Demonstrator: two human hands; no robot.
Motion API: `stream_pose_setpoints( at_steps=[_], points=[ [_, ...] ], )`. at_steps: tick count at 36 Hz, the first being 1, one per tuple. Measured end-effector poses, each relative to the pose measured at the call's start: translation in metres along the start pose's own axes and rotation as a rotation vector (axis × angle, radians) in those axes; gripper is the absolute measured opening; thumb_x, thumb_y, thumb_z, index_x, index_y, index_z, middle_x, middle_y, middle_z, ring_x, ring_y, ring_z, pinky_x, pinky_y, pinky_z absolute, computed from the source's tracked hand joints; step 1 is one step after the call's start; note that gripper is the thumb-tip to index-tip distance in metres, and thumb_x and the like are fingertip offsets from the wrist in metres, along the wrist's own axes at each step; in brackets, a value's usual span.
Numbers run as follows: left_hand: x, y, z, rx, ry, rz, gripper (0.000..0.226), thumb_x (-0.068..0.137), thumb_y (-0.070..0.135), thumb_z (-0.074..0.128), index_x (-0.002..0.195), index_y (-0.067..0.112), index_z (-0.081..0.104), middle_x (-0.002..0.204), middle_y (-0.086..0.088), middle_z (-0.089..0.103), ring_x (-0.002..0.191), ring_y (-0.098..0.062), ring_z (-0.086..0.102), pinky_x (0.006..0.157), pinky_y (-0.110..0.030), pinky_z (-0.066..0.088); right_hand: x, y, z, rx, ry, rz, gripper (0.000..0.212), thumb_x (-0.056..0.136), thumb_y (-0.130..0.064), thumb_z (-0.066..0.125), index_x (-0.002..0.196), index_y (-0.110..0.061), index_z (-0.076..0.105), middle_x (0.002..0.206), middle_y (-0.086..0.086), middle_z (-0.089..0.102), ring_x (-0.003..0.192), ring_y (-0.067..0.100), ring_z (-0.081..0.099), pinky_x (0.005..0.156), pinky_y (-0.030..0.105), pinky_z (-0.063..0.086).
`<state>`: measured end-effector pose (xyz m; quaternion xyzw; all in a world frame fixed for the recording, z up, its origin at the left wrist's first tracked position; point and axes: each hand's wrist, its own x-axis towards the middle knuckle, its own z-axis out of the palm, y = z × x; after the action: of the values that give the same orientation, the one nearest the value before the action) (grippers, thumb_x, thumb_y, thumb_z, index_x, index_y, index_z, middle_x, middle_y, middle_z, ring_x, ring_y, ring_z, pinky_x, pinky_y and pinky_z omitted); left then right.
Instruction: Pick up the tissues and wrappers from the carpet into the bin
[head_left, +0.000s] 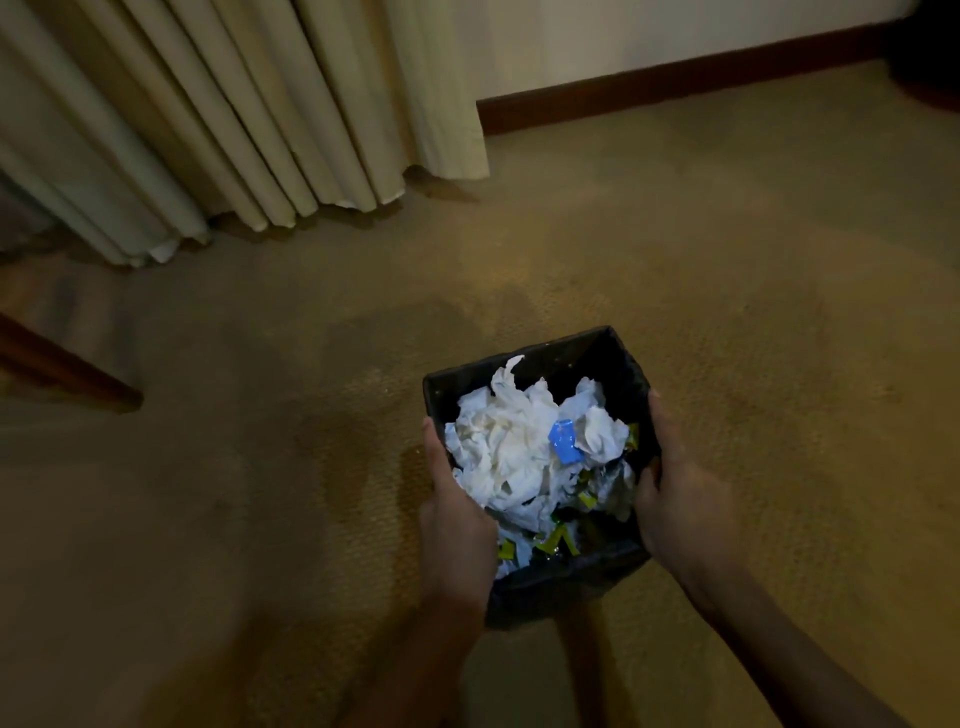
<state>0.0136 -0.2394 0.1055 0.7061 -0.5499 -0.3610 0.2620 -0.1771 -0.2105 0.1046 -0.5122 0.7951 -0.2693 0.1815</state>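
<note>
Tissues (511, 447) and wrappers (563, 543) fill the 1 black bin (571, 343), lower centre of the frame, so we judge the picking-up done. We hold the bin with 2 hands: left hand (454, 512) gripping the left wall, right hand (675, 493) curled over the right rim. No litter shows on the carpet (727, 260). Next we likely set the bin down level. We count 1 blue scrap (565, 441); the tissues are too crumpled together to count.
</note>
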Motion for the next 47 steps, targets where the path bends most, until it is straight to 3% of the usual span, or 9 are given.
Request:
stream_pose_setpoints(
  at_steps=[6,9,16,22,31,34,38,43,47],
  points=[
    [0.003,0.008,-0.001,0.149,0.073,-0.026,0.086,0.095,-0.001,0.047,0.152,0.034,-0.007,0.098,-0.007,0.063,0.081,-0.021,0.065,0.072,-0.032,0.056,-0.005,-0.003,-0.002,0.019,-0.034,0.016,0.08,0.094,-0.02,0.051,0.15,-0.046,0.0,0.118,0.003,0.064,0.06,0.008,0.055,0.049,0.02,0.037],
    [0.0,0.018,-0.003,0.161,0.223,0.131,0.069,0.092,-0.011,0.049,0.151,0.009,0.018,0.144,-0.012,0.041,0.128,-0.009,0.041,0.105,-0.003,0.025,-0.005,-0.007,-0.003,0.048,-0.033,-0.007,0.082,0.091,-0.014,0.055,0.151,-0.042,0.006,0.144,-0.003,0.046,0.085,0.007,0.053,0.064,0.023,0.035],
    [-0.005,0.023,-0.01,0.311,0.13,0.099,0.089,0.064,-0.013,0.077,0.143,-0.003,0.037,0.075,0.002,0.062,0.046,0.009,0.024,0.057,0.012,0.025,-0.005,-0.016,-0.011,0.027,-0.037,-0.029,0.074,0.088,-0.017,0.044,0.153,-0.029,0.012,0.15,-0.001,0.038,0.111,0.019,0.054,0.073,0.026,0.04],
    [-0.003,0.014,-0.007,0.331,0.067,-0.063,0.085,0.092,0.007,0.047,0.153,0.026,-0.008,0.134,-0.023,0.049,0.103,-0.031,0.062,0.09,-0.041,0.052,-0.005,-0.016,-0.015,0.008,-0.112,-0.013,0.084,0.083,-0.009,0.052,0.154,-0.026,0.01,0.149,0.006,0.039,0.089,0.029,0.063,0.065,0.033,0.05],
    [-0.007,0.024,-0.006,0.342,0.126,-0.02,0.082,0.084,-0.004,0.052,0.153,0.017,0.014,0.062,0.013,0.043,0.037,0.003,0.022,0.039,-0.004,0.033,-0.005,-0.013,-0.013,-0.014,-0.127,-0.022,0.077,0.089,-0.014,0.048,0.154,-0.026,0.008,0.145,0.006,0.043,0.086,0.028,0.062,0.059,0.027,0.039],
    [-0.005,0.014,-0.004,0.279,0.11,-0.028,0.09,0.086,-0.003,0.058,0.154,0.02,0.004,0.084,-0.003,0.061,0.047,-0.001,0.043,0.037,-0.008,0.036,-0.005,-0.012,-0.012,-0.004,-0.122,-0.024,0.081,0.088,-0.011,0.051,0.154,-0.028,0.007,0.146,0.005,0.041,0.086,0.028,0.061,0.059,0.029,0.043],
    [-0.003,0.012,-0.004,0.264,0.075,0.027,0.067,0.1,0.019,0.045,0.151,0.038,0.006,0.152,-0.002,0.035,0.126,-0.024,0.05,0.099,-0.014,0.041,-0.005,-0.012,-0.012,0.017,-0.122,0.009,0.078,0.092,-0.015,0.05,0.153,-0.033,0.005,0.146,0.005,0.04,0.094,0.03,0.06,0.064,0.032,0.044],
    [-0.002,0.015,-0.014,0.285,-0.073,-0.106,0.087,0.101,0.023,0.044,0.141,0.037,-0.032,0.136,-0.015,0.047,0.095,-0.021,0.062,0.085,-0.034,0.054,-0.002,-0.018,-0.02,0.019,-0.204,0.068,0.075,0.098,-0.026,0.048,0.152,-0.036,-0.003,0.154,0.003,0.03,0.111,0.032,0.056,0.074,0.039,0.048],
    [-0.006,0.04,-0.051,0.064,-0.277,-0.149,0.076,0.1,0.032,0.045,0.151,0.036,-0.01,0.155,-0.005,0.027,0.129,-0.028,0.046,0.107,-0.044,0.04,0.007,-0.025,-0.043,0.066,-0.381,0.082,0.065,0.102,-0.033,0.035,0.153,-0.029,-0.006,0.159,0.005,0.013,0.139,0.03,0.03,0.105,0.045,0.036]
  ],
)
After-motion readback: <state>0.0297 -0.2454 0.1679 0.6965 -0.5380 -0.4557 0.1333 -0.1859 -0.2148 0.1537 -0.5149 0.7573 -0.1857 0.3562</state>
